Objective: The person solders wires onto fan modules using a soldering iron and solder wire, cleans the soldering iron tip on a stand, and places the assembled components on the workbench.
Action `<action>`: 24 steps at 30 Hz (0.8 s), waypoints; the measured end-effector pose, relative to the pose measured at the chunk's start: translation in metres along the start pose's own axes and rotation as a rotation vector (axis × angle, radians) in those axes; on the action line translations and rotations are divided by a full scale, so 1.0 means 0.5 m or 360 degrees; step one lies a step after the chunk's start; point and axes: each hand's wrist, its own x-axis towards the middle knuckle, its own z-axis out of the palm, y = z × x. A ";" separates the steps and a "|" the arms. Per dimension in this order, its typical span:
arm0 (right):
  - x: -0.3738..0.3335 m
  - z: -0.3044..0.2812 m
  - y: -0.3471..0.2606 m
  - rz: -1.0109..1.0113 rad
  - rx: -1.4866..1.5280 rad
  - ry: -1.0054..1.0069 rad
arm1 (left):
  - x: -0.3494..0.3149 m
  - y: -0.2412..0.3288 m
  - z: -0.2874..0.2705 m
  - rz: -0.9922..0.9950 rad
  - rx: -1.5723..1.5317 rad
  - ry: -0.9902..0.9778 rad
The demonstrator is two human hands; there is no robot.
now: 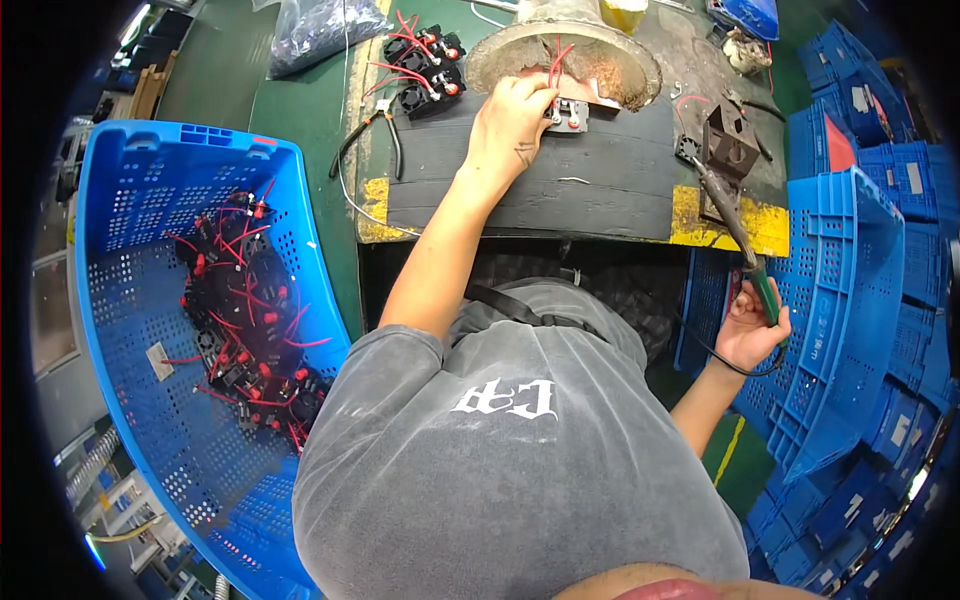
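My left hand [508, 128] is closed in a pinch at the bench's front half, its fingertips on a pair of red wires [560, 65]. These rise from a small part [570, 117] with metal terminals and red spots, lying right by the fingertips. At the right, my right hand [750, 328] grips the green handle of a soldering iron [764, 296]. Its shaft slants up and left, the tip end beside a brown metal stand [728, 145]. My left fingers partly hide the small part.
Several small black fans with red wires [425, 70] sit at the bench's back left, above cutting pliers [378, 135]. A wide funnel-shaped hood [500, 60] overhangs the work. Left stands a blue crate [120, 330] of wired fan parts; more blue crates [820, 260] stand right.
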 end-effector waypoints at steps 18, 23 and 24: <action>-0.009 0.005 0.007 0.0059 0.0057 -0.0009 | 0.006 0.009 -0.005 0.0094 0.0122 0.0092; -0.006 0.006 0.011 0.0068 0.0035 0.0021 | -0.050 0.068 -0.022 0.0097 0.0025 0.0142; -0.005 0.007 0.011 0.0080 0.0038 0.0002 | -0.065 0.086 -0.024 0.0007 -0.0066 0.0003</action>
